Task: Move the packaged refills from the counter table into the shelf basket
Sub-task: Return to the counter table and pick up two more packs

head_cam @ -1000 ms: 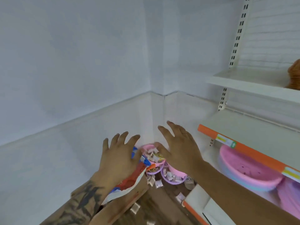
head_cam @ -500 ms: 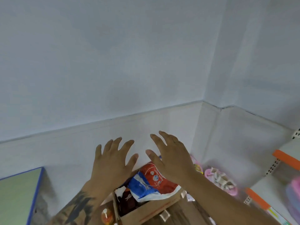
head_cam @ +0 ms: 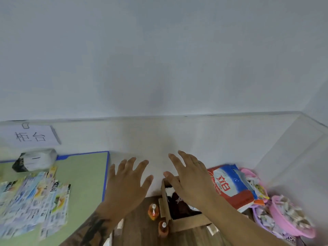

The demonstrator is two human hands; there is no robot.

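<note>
Hovering empty, left hand (head_cam: 124, 189) and right hand (head_cam: 191, 183) spread their fingers (head_cam: 174, 159) apart, touching nothing.

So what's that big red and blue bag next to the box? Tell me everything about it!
The red and blue bag looks like soft, shiny plastic, with a white middle and big red characters. It lies tilted on the floor between the cardboard box and the pink tubs. It looks sealed. Neither hand touches it.

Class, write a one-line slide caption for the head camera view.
Both open hands, left hand and right hand, hover empty between the green counter table of packaged refills and a cardboard box.
</note>
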